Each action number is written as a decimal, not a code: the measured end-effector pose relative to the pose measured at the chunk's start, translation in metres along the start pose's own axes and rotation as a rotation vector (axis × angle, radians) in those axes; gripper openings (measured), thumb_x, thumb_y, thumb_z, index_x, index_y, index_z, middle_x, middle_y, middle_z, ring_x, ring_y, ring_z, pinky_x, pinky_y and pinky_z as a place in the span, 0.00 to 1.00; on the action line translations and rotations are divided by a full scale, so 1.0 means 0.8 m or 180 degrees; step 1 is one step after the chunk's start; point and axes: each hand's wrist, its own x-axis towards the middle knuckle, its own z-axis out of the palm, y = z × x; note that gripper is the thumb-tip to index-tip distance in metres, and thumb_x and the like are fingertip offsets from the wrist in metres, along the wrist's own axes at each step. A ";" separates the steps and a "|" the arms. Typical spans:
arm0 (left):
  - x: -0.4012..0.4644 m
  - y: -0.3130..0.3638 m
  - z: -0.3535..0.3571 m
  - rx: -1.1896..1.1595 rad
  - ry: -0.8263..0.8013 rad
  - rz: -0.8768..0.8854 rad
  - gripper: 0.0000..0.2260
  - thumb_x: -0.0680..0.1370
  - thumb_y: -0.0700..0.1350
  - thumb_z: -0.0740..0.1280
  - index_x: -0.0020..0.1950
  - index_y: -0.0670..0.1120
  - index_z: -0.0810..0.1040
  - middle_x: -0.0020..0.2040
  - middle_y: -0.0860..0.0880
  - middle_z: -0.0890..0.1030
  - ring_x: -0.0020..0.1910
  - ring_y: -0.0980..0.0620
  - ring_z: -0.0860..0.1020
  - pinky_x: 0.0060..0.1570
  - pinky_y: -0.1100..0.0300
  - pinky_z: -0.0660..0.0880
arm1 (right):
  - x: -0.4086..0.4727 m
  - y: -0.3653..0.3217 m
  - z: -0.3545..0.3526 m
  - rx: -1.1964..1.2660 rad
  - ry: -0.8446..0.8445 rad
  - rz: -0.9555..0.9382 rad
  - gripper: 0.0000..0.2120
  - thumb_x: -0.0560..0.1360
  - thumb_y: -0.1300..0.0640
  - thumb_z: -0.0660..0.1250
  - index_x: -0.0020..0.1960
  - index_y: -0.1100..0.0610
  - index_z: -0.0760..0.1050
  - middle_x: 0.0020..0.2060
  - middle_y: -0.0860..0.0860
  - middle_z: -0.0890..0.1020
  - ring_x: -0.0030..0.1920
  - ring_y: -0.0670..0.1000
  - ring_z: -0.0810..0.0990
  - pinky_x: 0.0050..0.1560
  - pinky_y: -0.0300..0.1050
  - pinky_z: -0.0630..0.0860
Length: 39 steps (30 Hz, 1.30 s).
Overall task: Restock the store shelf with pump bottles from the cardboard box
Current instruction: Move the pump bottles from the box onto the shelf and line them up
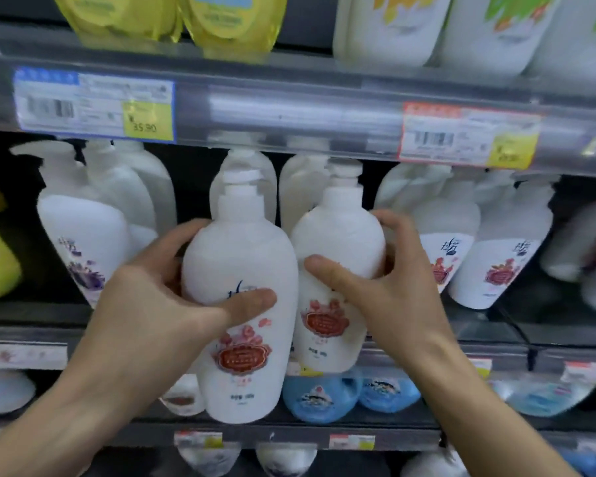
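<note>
Pump bottles fill the middle shelf (31, 318), and two white ones with red flower labels are in the person's hands at the centre of view. The left pump bottle (241, 304) is upright, in front of the shelf edge, its base hanging lower than the shelf rail. The left hand (159, 304) wraps it from 9 o'clock, fingers (176, 235) curled behind its shoulder and thumb pressed across the label. The right pump bottle (334, 270) stands just beside it at 3 o'clock, touching or nearly so, tilted slightly left. The right hand (386, 294) grips it from 4 o'clock, thumb on the front, fingers spread around the far side. More white bottles stand behind and at 3 o'clock. Yellow refill pouches (172, 18) sit at 11 o'clock, blue bottles (324, 397) at 6 o'clock.
</note>
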 end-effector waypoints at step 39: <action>0.030 -0.030 -0.047 0.0338 0.0131 -0.0116 0.28 0.48 0.61 0.79 0.44 0.78 0.74 0.38 0.73 0.81 0.37 0.71 0.81 0.26 0.76 0.73 | -0.009 0.136 0.011 -0.3177 -0.1108 0.0202 0.60 0.63 0.16 0.39 0.80 0.58 0.54 0.80 0.54 0.54 0.79 0.50 0.50 0.77 0.49 0.50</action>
